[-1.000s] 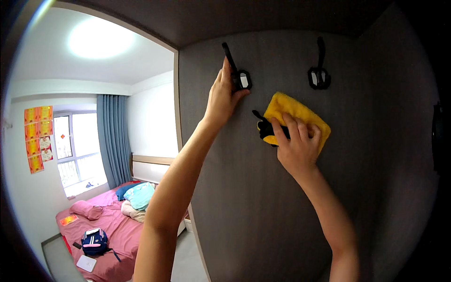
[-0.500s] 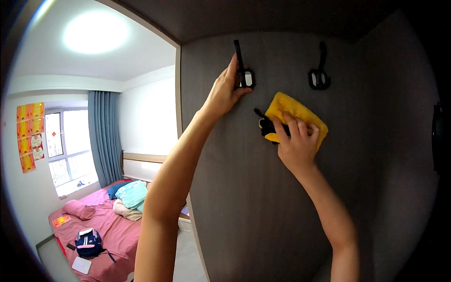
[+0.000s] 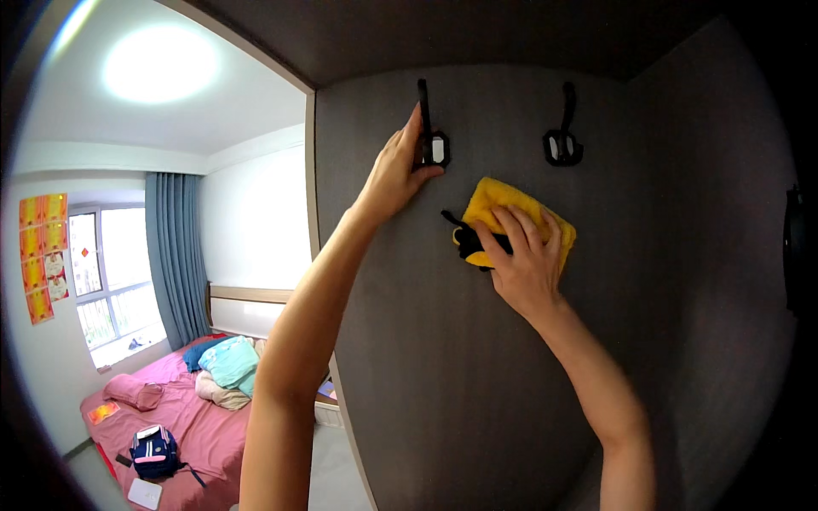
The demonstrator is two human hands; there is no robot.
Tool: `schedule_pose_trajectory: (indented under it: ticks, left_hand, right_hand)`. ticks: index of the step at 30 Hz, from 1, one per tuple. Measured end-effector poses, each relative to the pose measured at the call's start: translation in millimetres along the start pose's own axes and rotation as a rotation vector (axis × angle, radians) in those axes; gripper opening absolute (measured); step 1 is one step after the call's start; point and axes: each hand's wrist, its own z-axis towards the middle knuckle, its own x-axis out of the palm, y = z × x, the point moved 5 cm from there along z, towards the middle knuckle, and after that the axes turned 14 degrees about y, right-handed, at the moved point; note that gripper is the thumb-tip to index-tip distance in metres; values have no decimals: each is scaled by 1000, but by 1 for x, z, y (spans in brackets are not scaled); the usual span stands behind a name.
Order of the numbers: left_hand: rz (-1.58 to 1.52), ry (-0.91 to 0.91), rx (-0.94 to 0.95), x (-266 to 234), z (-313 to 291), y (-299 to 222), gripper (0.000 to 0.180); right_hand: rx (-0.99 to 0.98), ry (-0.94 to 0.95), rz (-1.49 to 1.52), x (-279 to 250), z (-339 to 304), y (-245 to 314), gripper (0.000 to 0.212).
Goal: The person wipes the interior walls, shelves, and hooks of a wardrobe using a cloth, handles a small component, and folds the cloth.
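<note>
Cloth (image 3: pixel 492 198) on dark panel (image 3: pixel 443 358); pink bed (image 3: pixel 189 404) beyond

A bright light (image 3: pixel 160 64) is fixed to the ceiling (image 3: pixel 77 119). Orange and yellow papers (image 3: pixel 43 255) are stuck to the wall (image 3: pixel 51 375) beside a window (image 3: pixel 119 238), and a blue curtain (image 3: pixel 177 255) is hung on the window's other side. A bed (image 3: pixel 204 434) is covered in pink. On it are laid a pink pillow (image 3: pixel 129 392), a light blue bundle (image 3: pixel 230 361), a dark blue backpack (image 3: pixel 153 453) and a flat white thing (image 3: pixel 145 494).
</note>
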Motion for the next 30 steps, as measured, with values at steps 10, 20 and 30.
schedule_pose_trajectory:
  ticks: [10, 20, 30]
  left_hand:
    - [16, -159, -56, 11, -14, -6, 78]
    - [14, -185, -23, 11, -15, -5, 79]
    - [-89, -198, -153, 33, -142, -25, 24]
  right_hand:
    - [-6, 98, 54, -2, 3, 5, 35]
    - [108, 205, 6, 15, 36, 74, 42]
    - [360, 259, -101, -1, -42, -117, 63]
